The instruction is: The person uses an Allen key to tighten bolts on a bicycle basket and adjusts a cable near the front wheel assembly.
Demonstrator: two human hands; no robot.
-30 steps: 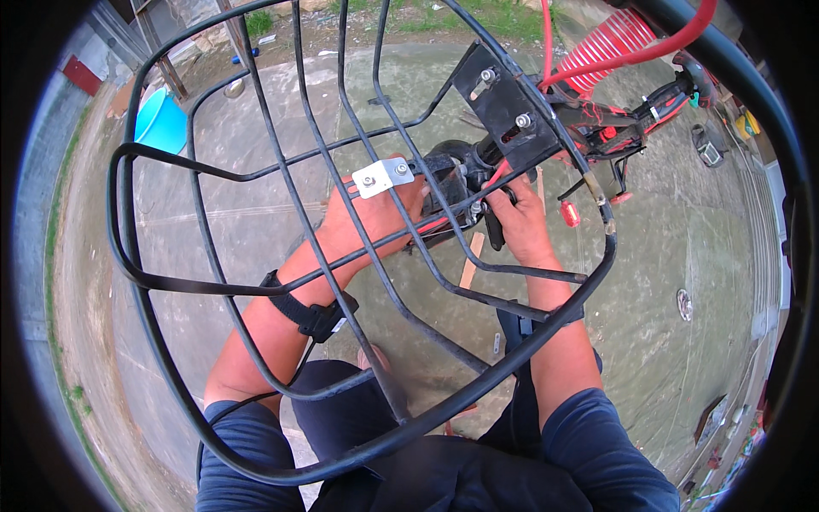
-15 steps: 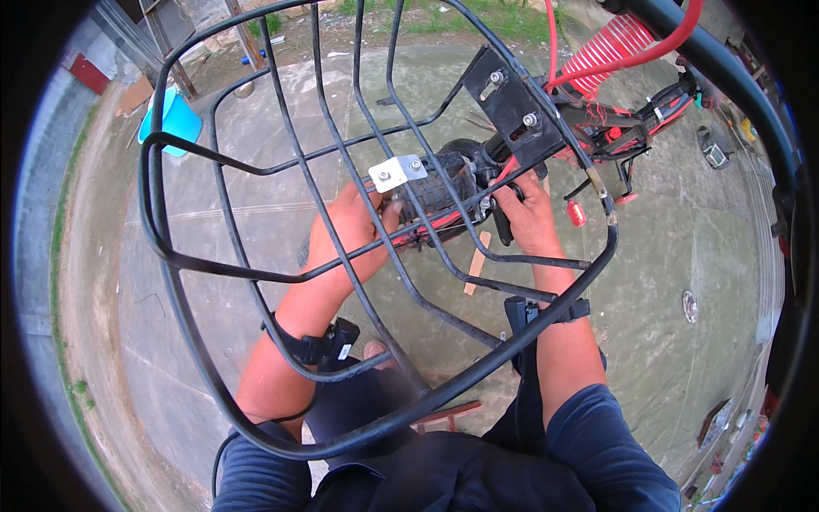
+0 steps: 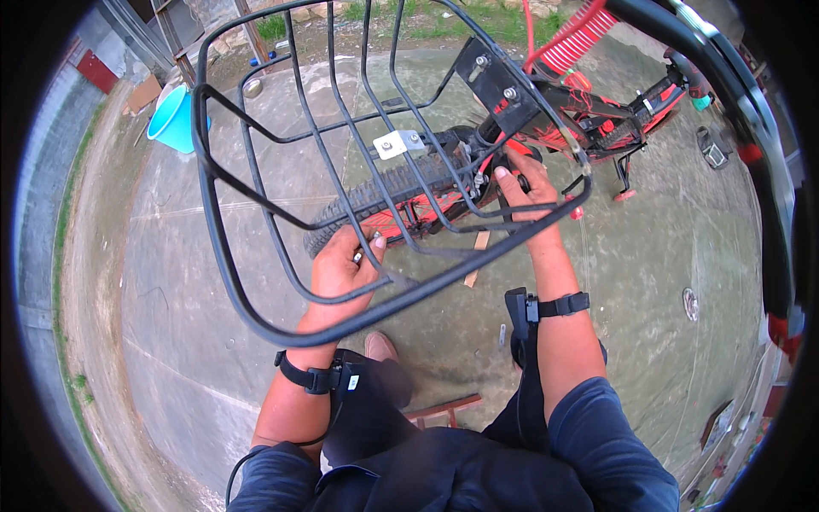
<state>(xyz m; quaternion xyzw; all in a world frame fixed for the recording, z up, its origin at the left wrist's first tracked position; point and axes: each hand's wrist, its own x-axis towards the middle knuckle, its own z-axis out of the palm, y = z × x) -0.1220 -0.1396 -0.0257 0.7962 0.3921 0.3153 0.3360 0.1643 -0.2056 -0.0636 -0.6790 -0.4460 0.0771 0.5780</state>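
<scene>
A: Item one, your left grip?
B: Left grip [image 3: 334,264]: thumb and fingertips together, clamped on a small metal piece [image 3: 357,257]; its kind too small to tell.
A: That piece, relative to your grip?
B: Pinched between your thumb and fingers, on the inner side of the hand; near side of the knobbly front tyre [image 3: 382,186].
A: Item two, your right grip?
B: Right grip [image 3: 536,189]: thumb and fingers at dark fittings [image 3: 524,183] by the bicycle's front end. Fingertips partly hidden; whether clamped, cannot tell.
A: Remaining entries?
B: Wire basket [image 3: 409,298], black: its near rim crosses your view of the left wrist. Silver bracket [image 3: 399,143], two bolts: on the basket wires, ahead of your left grip, well apart. Black plate [image 3: 495,77], two bolts: basket's right side, beyond your right grip.
</scene>
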